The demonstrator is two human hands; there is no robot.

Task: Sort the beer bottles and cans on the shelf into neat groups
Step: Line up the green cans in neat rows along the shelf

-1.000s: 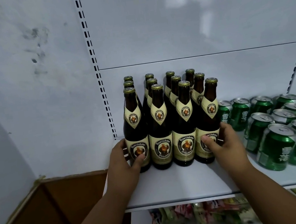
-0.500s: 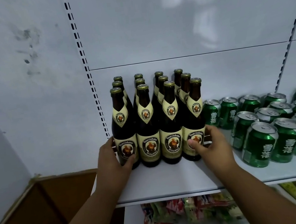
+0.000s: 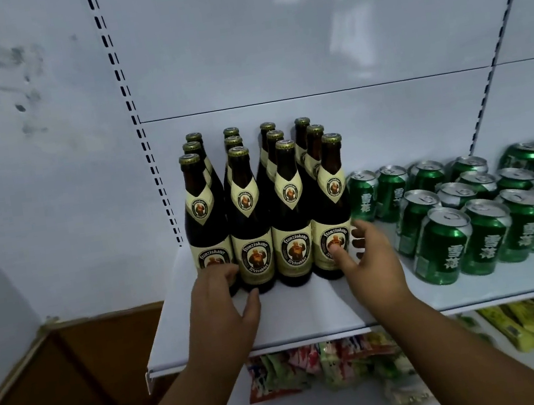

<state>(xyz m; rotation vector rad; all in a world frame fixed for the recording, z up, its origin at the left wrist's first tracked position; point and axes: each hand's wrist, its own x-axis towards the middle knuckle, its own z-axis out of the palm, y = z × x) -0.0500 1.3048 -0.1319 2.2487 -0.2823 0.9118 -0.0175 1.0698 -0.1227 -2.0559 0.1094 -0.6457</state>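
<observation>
Several brown beer bottles (image 3: 252, 232) with cream labels stand in a tight block of straight rows at the left end of the white shelf (image 3: 310, 317). Right of them, several green cans (image 3: 445, 245) stand upright in rows. My left hand (image 3: 224, 298) sits low in front of the front-left bottle (image 3: 203, 212), its fingertips at the bottle's base and its thumb spread out to the right. My right hand (image 3: 367, 256) is beside the front-right bottle (image 3: 333, 192). Its thumb touches the label, and its fingers are spread loosely in the gap towards the cans.
A slotted shelf upright (image 3: 141, 134) runs up the back panel left of the bottles. An open brown cardboard box (image 3: 61, 389) stands at lower left beside the shelf. On the shelf below lie colourful snack packs (image 3: 318, 368) and yellow packs (image 3: 525, 319).
Both hands have loosened from the outer front bottles. The left hand dropped lower in front of the block, and the right hand's fingers spread away from the bottle's side. The view shifted slightly.
</observation>
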